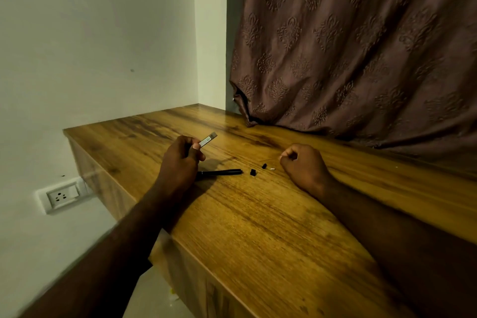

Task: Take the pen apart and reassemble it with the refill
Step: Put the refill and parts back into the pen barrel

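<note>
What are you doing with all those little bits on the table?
A person is partway through taking a pen apart. The left hand holds up a pale, slim piece, probably the refill, above the wooden table. The black pen barrel lies on the table just beside that hand. Two small black pieces and a tiny white piece lie apart between the hands. The right hand rests on the table as a closed fist; whether it holds anything cannot be seen.

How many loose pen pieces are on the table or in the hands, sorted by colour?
Black: 3, the pen barrel and two small bits on the table.
White: 1, a tiny piece.
Silver-grey: 1, the flat case in the left hand.
Total: 5.
</note>
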A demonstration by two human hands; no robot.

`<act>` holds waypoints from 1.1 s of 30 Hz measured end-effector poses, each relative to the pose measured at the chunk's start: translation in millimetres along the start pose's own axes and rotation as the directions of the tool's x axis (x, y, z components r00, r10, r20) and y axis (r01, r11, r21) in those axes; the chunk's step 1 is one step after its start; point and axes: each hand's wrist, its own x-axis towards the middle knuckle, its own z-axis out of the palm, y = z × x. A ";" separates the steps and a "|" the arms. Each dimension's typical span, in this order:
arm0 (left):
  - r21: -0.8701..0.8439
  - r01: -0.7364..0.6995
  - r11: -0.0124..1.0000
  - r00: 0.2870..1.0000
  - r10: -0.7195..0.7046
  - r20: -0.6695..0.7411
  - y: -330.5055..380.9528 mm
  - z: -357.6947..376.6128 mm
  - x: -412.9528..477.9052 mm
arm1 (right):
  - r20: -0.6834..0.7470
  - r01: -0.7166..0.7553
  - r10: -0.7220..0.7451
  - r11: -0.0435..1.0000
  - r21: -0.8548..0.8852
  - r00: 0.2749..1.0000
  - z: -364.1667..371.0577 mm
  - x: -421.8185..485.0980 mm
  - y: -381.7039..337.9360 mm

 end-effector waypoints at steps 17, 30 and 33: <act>0.047 -0.008 0.999 1.000 0.007 0.006 0.5 1.2 0.0 | 0.121 0.141 -0.112 0.952 -0.271 0.986 -12.1 -26.1 -8.1; 0.073 -0.021 0.997 1.000 0.020 0.015 -0.2 0.5 1.0 | 0.114 0.154 -0.127 0.947 -0.280 0.985 -10.7 -24.6 -6.4; 0.060 -0.020 0.998 1.000 0.019 0.013 -1.6 0.9 1.5 | 0.126 0.147 -0.116 0.951 -0.272 0.985 -11.5 -25.0 -7.6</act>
